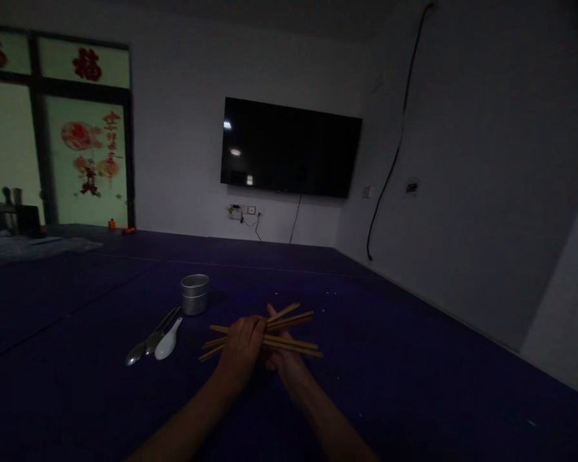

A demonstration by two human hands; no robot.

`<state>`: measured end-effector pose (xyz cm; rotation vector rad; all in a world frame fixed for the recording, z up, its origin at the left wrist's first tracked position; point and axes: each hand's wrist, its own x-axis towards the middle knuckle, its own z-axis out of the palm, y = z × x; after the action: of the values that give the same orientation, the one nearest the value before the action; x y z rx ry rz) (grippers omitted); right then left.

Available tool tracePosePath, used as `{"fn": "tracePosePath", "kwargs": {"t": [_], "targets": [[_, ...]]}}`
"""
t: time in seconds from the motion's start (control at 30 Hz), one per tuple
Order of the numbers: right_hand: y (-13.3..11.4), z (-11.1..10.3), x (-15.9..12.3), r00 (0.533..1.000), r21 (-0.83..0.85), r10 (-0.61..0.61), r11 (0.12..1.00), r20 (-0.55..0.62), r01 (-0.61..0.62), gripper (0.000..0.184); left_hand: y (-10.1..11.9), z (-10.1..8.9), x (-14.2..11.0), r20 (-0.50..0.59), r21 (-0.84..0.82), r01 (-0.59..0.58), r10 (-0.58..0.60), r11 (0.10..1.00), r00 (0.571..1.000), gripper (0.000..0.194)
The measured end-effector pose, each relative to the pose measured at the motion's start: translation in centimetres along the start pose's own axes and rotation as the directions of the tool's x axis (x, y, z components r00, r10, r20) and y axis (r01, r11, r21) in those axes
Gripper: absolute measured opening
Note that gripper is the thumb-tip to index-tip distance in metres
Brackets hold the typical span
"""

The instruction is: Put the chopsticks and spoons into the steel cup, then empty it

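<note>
A loose bundle of wooden chopsticks (291,345) fans out at both ends in front of me. My left hand (241,343) is closed over the middle of the bundle from above. Beneath and behind the sticks, my right hand (284,362) grips them from the other side, one fingertip poking up past them. Some of its fingers are hidden by the chopsticks and the left hand. To the left of my hands lie a white soup spoon (168,340) and metal spoons (142,350) with thin handles. A silver metal cup (194,295) stands upright just behind the spoons.
The dark blue table (414,385) runs to the far wall. Clear plastic sheeting (33,249) and a dark holder (12,218) with upright handles sit far left, near small orange items (128,230). A black cable (390,170) hangs down the right wall. Small white bits dot the tabletop.
</note>
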<state>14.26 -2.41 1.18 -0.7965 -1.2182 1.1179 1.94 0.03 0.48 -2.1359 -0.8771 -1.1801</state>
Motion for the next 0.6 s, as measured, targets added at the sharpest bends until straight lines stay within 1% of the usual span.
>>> {"fn": "tracePosePath", "kwargs": {"t": [0.1,0.17,0.27,0.33,0.43,0.5,0.53,0.6], "targets": [[-0.6,0.0,-0.3,0.998,0.067,0.029,0.997,0.056,-0.032,0.059,0.0,-0.1,0.0,0.053,-0.015,0.018,-0.018,1.0,0.998,0.042],[-0.8,0.1,-0.4,0.999,0.115,0.024,0.993,0.047,-0.03,0.064,0.2,-0.3,0.2,0.096,0.001,0.036,-0.036,0.999,0.995,0.042],[-0.8,0.5,-0.3,0.999,0.19,0.024,0.982,-0.047,-0.014,0.062,0.7,-0.6,0.7,0.154,0.05,0.055,-0.062,0.997,0.986,0.038],[-0.7,0.8,-0.2,0.995,0.256,0.039,0.966,-0.088,-0.015,0.061,1.0,-0.8,1.0,0.184,0.065,0.063,-0.074,0.996,0.98,0.036],[-0.3,0.9,-0.1,0.996,0.354,0.053,0.935,-0.076,-0.022,0.059,1.2,-0.8,1.0,0.21,0.051,0.1,-0.109,0.994,0.972,0.034],[-0.2,0.8,0.0,0.996,0.382,0.058,0.924,-0.061,-0.031,0.056,1.2,-0.7,0.9,0.213,0.034,0.124,-0.129,0.992,0.969,0.033],[-0.2,0.8,0.0,0.996,0.38,0.062,0.925,-0.067,-0.032,0.055,1.2,-0.6,0.9,0.211,0.027,0.12,-0.123,0.992,0.97,0.033],[-0.4,0.7,0.1,0.993,0.352,0.065,0.936,-0.102,-0.025,0.053,1.2,-0.6,0.9,0.213,0.032,0.076,-0.081,0.997,0.974,0.033]]}}
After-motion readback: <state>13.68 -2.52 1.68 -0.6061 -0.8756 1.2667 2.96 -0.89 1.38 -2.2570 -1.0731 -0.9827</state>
